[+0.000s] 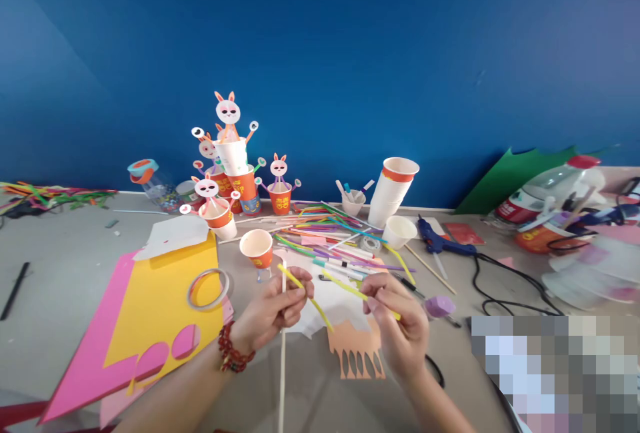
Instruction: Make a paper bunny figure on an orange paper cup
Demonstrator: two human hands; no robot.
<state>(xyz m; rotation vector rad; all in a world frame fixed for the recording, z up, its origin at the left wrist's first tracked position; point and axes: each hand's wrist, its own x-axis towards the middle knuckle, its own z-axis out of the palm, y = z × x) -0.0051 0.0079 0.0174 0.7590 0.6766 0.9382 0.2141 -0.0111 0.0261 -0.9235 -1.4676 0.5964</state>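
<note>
My left hand (287, 300), with a red bead bracelet at the wrist, pinches a bent yellow pipe cleaner (320, 313). A pale thin stick (283, 380) runs upright past these fingers; whether they grip it I cannot tell. Facing it, my right hand (397, 320) has its fingers closed on another yellow pipe cleaner (343, 284), whose free end points left. The two yellow pieces are apart. Just beyond my left hand stands an orange and white paper cup (257, 250). Below the hands lie white paper (310, 310) and a cut orange paper sheet (356, 353).
Paper-cup rabbits (233, 153) stand at the back left. Pink and yellow sheets (165, 300) lie left with a tape roll (209, 288). Pipe cleaners and markers (345, 266) spread behind my hands. Right are stacked cups (393, 193), a corded glue gun (443, 240) and a bottle (550, 186).
</note>
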